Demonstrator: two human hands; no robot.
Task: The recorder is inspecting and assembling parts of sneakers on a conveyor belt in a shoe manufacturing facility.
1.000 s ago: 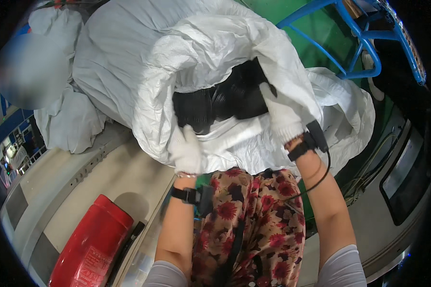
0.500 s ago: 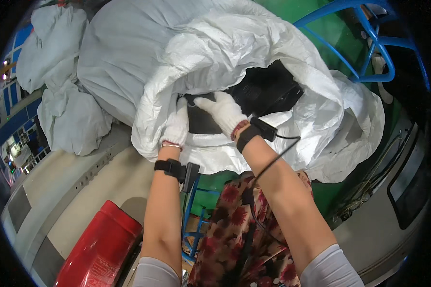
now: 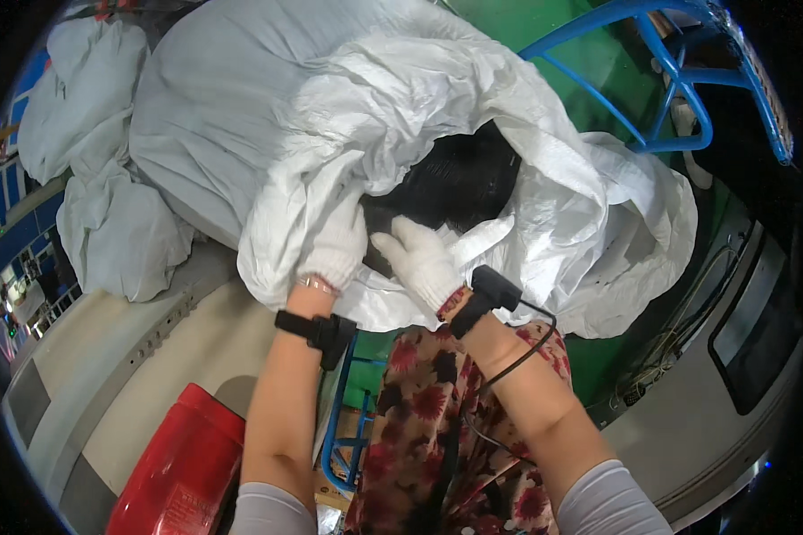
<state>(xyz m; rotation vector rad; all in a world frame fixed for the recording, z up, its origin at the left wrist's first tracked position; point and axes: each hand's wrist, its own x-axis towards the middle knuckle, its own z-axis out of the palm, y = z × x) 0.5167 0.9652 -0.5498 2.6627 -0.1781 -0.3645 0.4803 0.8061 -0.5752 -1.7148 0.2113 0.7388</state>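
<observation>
A large white woven sack (image 3: 393,98) lies with its mouth turned toward me and its rim in loose folds. Inside it a dark, glossy black sheet-like thing (image 3: 459,178) shows; I cannot make out its kind. My left hand (image 3: 337,242), in a white knit glove, is at the left side of the mouth against the folds, its fingertips hidden. My right hand (image 3: 419,259), gloved too, is over the near rim with thumb and forefinger apart, their tips by the black surface. A strap with a small black device (image 3: 495,290) sits on each wrist.
Grey-white cloth bundles (image 3: 120,223) lie at the left. Blue tubular frames (image 3: 660,80) stand at the far right and below the sack. A red box-shaped thing (image 3: 183,464) is at the lower left, a grey machine panel (image 3: 723,357) at the right. Green floor (image 3: 589,71) shows.
Both hands have come a little nearer to me. My left hand's fingers have gone out of sight among the folds. The sack's mouth has changed shape around the black thing.
</observation>
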